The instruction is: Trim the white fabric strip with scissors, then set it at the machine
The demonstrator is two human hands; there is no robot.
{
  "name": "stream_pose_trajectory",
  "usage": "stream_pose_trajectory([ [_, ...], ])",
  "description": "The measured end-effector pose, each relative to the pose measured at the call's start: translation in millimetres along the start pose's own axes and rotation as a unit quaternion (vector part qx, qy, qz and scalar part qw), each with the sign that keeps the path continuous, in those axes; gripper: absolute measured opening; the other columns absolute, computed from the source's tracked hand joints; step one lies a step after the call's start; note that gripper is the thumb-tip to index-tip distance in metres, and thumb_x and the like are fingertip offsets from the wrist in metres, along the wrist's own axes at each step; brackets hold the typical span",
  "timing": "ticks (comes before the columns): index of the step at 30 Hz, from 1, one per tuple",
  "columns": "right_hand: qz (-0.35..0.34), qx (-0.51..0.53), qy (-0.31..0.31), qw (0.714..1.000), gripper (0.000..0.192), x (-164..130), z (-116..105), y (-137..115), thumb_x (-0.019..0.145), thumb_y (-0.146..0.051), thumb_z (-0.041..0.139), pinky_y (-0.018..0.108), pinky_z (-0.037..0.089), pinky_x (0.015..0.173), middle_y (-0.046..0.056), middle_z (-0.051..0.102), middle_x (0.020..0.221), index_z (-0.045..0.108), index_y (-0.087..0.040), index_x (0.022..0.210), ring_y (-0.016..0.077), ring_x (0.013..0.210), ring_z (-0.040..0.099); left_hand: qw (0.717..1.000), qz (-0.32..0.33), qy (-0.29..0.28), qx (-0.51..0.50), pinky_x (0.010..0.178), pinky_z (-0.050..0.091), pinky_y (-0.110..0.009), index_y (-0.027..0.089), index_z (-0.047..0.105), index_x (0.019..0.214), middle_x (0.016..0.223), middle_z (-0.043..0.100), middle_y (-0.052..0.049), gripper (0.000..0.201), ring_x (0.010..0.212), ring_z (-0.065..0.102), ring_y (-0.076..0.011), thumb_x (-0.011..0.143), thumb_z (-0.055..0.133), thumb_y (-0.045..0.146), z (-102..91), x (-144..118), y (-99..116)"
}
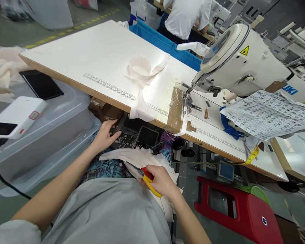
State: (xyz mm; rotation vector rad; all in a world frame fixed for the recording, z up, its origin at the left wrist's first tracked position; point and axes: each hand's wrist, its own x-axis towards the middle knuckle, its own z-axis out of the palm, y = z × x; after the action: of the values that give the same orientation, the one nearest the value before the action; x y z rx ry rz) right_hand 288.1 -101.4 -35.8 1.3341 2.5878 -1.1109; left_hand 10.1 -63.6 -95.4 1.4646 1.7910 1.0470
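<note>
Down below the bench (73,51) edge, the right hand (162,183) is clenched around yellow-handled snips (147,179), blades lying on the white cloth (139,159) bunched in the person's lap. Further left, the left hand (104,135) is loose, fingers spread, resting near the lap beside a clear plastic bin (53,128).

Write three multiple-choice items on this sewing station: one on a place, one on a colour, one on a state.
1. Where do the white fabric pieces by the right hand lie?
A. on the lap
B. on the red stool
C. on the tabletop

2. What colour are the handles of the snips?
A. green
B. yellow and red
C. black

3. What is the left hand doing?
A. gripping the snips
B. lifting the phone
C. reaching under the table edge

A: fabric rests on the lap.
B: the handles show yellow and red.
C: its fingers touch parts under the table.
</note>
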Motion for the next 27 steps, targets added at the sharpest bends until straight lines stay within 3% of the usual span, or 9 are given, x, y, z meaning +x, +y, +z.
stream_pose_trajectory([
  [4, 0.007, 0.041, 0.029, 0.999, 0.047, -9, 2, -2, 0.081, -0.054, 0.056, 0.023, 0.021, 0.052, -0.005, 0.037, 0.058, 0.026, -0.022, 0.062, 0.0108, 0.053, 0.03, 0.998, 0.034, -0.019, -0.051, 0.108, 0.033, -0.038, 0.019, 0.064, 0.099, 0.127, 0.057, -0.011, 0.036, 0.125, 0.044, -0.0285, 0.079, 0.06, 0.049, 26.6, 22, 4],
  [7, 0.016, 0.063, 0.047, 0.997, 0.046, -15, 1, 0, 0.081, -0.051, 0.057, 0.024, 0.021, 0.052, -0.005, 0.036, 0.058, 0.027, -0.022, 0.063, 0.0109, 0.054, 0.03, 0.998, -0.02, -0.023, -0.06, 0.082, 0.048, -0.03, 0.018, 0.062, 0.081, 0.091, 0.067, -0.006, 0.044, 0.091, 0.06, -0.0236, 0.085, 0.046, 0.059, 29.1, 1, -3],
  [11, 0.032, 0.105, 0.052, 0.993, 0.045, -22, 1, 4, 0.08, -0.048, 0.061, 0.023, 0.022, 0.052, -0.005, 0.039, 0.059, 0.028, -0.022, 0.063, 0.0106, 0.054, 0.031, 0.99, -0.135, 0.023, -0.031, 0.046, 0.038, -0.028, 0.02, 0.055, 0.072, 0.05, 0.052, 0.001, 0.053, 0.047, 0.051, -0.0193, 0.077, 0.046, 0.072, -6.5, -52, -42],
  [15, 0.04, 0.163, 0.024, 0.985, 0.045, -18, 4, 6, 0.078, -0.049, 0.064, 0.023, 0.025, 0.052, -0.004, 0.045, 0.061, 0.032, -0.022, 0.064, 0.0107, 0.055, 0.033, 0.974, -0.211, 0.072, 0.023, 0.043, 0.031, -0.029, 0.023, 0.053, 0.082, 0.043, 0.046, 0.003, 0.044, 0.039, 0.044, -0.0191, 0.067, 0.063, 0.064, -47.6, -98, -56],
  [17, 0.046, 0.187, 0.02, 0.981, 0.045, -13, 6, 4, 0.077, -0.05, 0.065, 0.022, 0.026, 0.051, -0.004, 0.045, 0.06, 0.033, -0.021, 0.063, 0.0108, 0.055, 0.033, 0.974, -0.227, 0.022, -0.008, 0.046, 0.034, -0.029, 0.023, 0.057, 0.092, 0.047, 0.049, 0.003, 0.043, 0.044, 0.048, -0.019, 0.073, 0.061, 0.062, -53.0, -111, -34],
  [21, 0.06, 0.201, 0.033, 0.977, 0.041, -6, 3, 0, 0.078, -0.052, 0.064, 0.023, 0.03, 0.052, -0.004, 0.044, 0.06, 0.04, -0.021, 0.064, 0.0114, 0.057, 0.036, 0.921, -0.177, -0.259, -0.232, 0.062, 0.047, -0.029, 0.021, 0.061, 0.114, 0.082, 0.068, -0.006, 0.048, 0.072, 0.062, -0.0229, 0.084, 0.052, 0.059, -38.0, -107, 44],
  [22, 0.06, 0.198, 0.038, 0.978, 0.041, -7, 1, 0, 0.078, -0.052, 0.064, 0.023, 0.03, 0.053, -0.004, 0.043, 0.06, 0.041, -0.02, 0.065, 0.0114, 0.058, 0.036, 0.914, -0.152, -0.294, -0.233, 0.063, 0.047, -0.028, 0.023, 0.06, 0.118, 0.088, 0.068, -0.007, 0.046, 0.076, 0.062, -0.0225, 0.086, 0.053, 0.056, -32.7, -102, 62],
  [24, 0.057, 0.189, 0.045, 0.979, 0.041, -10, -5, 1, 0.079, -0.052, 0.064, 0.023, 0.03, 0.053, -0.005, 0.043, 0.061, 0.042, -0.02, 0.066, 0.0112, 0.058, 0.034, 0.942, -0.087, -0.289, -0.149, 0.06, 0.043, -0.026, 0.025, 0.066, 0.104, 0.085, 0.066, -0.005, 0.034, 0.071, 0.058, -0.0195, 0.086, 0.054, 0.051, -23.1, -91, 89],
  [27, 0.059, 0.172, 0.044, 0.982, 0.043, -19, -15, 4, 0.08, -0.055, 0.063, 0.024, 0.029, 0.053, -0.005, 0.043, 0.061, 0.042, -0.02, 0.066, 0.0112, 0.058, 0.034, 0.982, 0.017, -0.19, 0.0, 0.055, 0.038, -0.025, 0.022, 0.065, 0.07, 0.087, 0.06, -0.005, 0.035, 0.062, 0.05, -0.0152, 0.084, 0.052, 0.051, -12.3, -78, 106],
])
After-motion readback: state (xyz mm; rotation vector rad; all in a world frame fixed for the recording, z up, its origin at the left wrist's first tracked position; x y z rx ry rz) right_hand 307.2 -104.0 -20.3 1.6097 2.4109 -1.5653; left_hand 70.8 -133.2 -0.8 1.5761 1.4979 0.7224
